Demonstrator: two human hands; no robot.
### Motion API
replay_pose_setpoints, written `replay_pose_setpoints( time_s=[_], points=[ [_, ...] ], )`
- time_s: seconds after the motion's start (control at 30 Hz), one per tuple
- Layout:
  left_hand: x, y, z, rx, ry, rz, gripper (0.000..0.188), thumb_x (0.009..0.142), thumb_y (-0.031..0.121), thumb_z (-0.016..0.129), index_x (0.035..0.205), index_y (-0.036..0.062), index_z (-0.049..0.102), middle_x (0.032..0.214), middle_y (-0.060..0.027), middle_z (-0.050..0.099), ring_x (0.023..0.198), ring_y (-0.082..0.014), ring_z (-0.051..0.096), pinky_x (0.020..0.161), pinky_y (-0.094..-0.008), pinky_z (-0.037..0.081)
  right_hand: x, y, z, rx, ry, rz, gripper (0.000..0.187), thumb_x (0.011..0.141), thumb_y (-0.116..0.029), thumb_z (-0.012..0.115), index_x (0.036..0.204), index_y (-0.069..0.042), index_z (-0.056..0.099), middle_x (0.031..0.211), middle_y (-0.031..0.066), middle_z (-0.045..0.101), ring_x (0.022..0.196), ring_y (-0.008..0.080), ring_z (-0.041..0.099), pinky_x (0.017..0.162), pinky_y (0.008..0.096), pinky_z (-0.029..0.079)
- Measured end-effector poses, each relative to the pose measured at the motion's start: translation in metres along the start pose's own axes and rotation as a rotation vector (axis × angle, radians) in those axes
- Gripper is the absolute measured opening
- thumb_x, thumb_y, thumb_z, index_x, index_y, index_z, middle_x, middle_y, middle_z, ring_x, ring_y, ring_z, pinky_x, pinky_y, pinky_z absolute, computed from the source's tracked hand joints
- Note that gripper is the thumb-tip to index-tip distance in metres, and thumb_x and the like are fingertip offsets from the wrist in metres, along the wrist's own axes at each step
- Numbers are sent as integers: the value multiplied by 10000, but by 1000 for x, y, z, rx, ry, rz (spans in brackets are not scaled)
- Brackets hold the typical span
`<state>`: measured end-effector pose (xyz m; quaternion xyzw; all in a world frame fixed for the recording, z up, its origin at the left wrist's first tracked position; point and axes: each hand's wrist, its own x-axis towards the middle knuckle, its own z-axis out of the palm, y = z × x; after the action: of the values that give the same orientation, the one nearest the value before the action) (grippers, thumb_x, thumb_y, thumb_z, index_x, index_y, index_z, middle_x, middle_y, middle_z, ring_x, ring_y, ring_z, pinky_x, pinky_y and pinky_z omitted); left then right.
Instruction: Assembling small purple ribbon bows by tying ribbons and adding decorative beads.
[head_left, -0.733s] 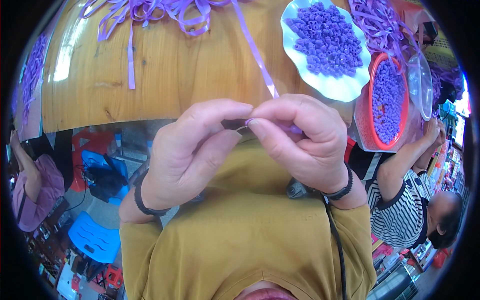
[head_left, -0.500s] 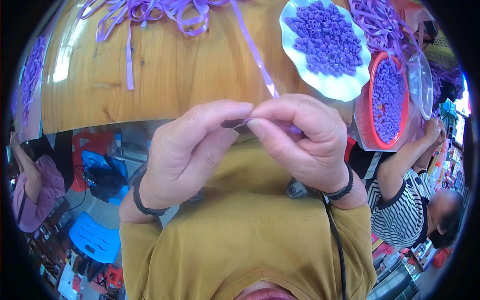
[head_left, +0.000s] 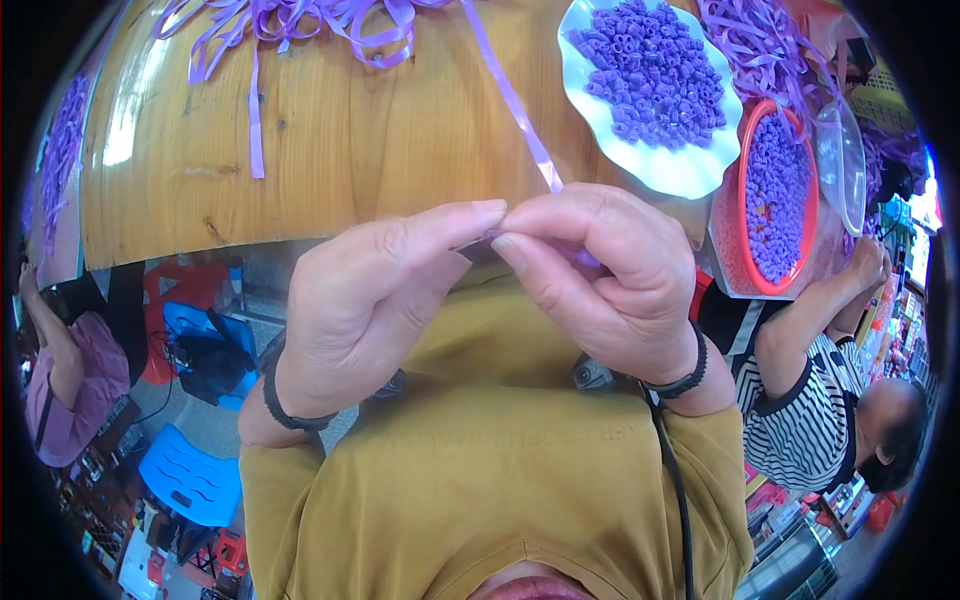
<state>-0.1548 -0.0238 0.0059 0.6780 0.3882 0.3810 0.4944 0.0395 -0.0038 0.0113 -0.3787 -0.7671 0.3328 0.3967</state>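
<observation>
My left hand [head_left: 365, 300] and my right hand [head_left: 620, 260] meet at their fingertips just off the table's near edge. Between thumb and index finger, my right hand pinches a shiny purple ribbon [head_left: 515, 105], which runs from the far side of the table into that hand. A bit of purple shows inside its curled fingers. The left thumb and fingers close toward a thin, needle-like thing [head_left: 470, 243] whose tip meets the right fingertips. Its exact kind is too small to make out, and the fingers partly hide the ribbon's end.
Purple beads [head_left: 655, 75] fill a white wavy-rimmed plate [head_left: 660, 178] on the wooden table [head_left: 350, 160]. A red-rimmed basket [head_left: 743, 205] of beads stands right of it. Loose ribbons [head_left: 370, 25] lie at the far edge. Another person [head_left: 810, 410] sits at the right; blue stools stand left.
My left hand has shifted and tilted slightly, and its thumb is nearer the index finger. The thin thing shows less. My right hand keeps its pinch in nearly the same place.
</observation>
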Motion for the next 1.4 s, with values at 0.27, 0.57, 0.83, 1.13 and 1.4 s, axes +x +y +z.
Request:
replay_pose_setpoints(
  time_s=[0.27, 0.57, 0.83, 1.13, 1.4],
  points=[
    [0, -4, 5, 58, 50, 21, 276, 868, 31, 543, 1136, -20, 576, 926, -71, 624, 626, -58, 507, 570, -183, 412, -1, 3, 2, 6, 25, -27, 140, 728, 14, 687, 847, -23, 623, 676, 49, 595, 527, 128, 503, 467, 242, 376],
    [0, 1, 1, 137, -1, -65, 324, 800, -43, 573, 1117, 16, 604, 949, -119, 657, 682, -167, 599, 626, -237, 462, -1, 4, 4, -38, 28, -69, 157, 713, 21, 692, 850, -21, 626, 617, 51, 547, 491, 152, 486, 443, 256, 358],
    [1, -1, 5, -37, 59, -1, 313, 812, -69, 561, 1117, -11, 593, 1026, -126, 638, 883, -197, 632, 784, -254, 486, 1, 4, 4, -70, 44, -103, 166, 701, 21, 700, 844, -24, 628, 609, 47, 544, 478, 157, 481, 432, 260, 352],
    [3, -4, 5, 77, 61, 18, 258, 854, 19, 563, 1108, -1, 607, 792, -35, 592, 620, -69, 512, 556, -189, 412, 0, 6, 4, -93, 46, -130, 176, 690, 27, 705, 839, -15, 622, 618, 54, 557, 477, 165, 489, 428, 265, 356],
    [3, -2, 5, 101, 52, -48, 323, 788, -72, 592, 1101, 1, 618, 731, -62, 591, 657, -136, 570, 611, -219, 453, -1, 7, 4, -182, 66, -196, 167, 681, 27, 710, 820, -16, 628, 635, 53, 575, 474, 167, 493, 429, 264, 362]
  ],
)
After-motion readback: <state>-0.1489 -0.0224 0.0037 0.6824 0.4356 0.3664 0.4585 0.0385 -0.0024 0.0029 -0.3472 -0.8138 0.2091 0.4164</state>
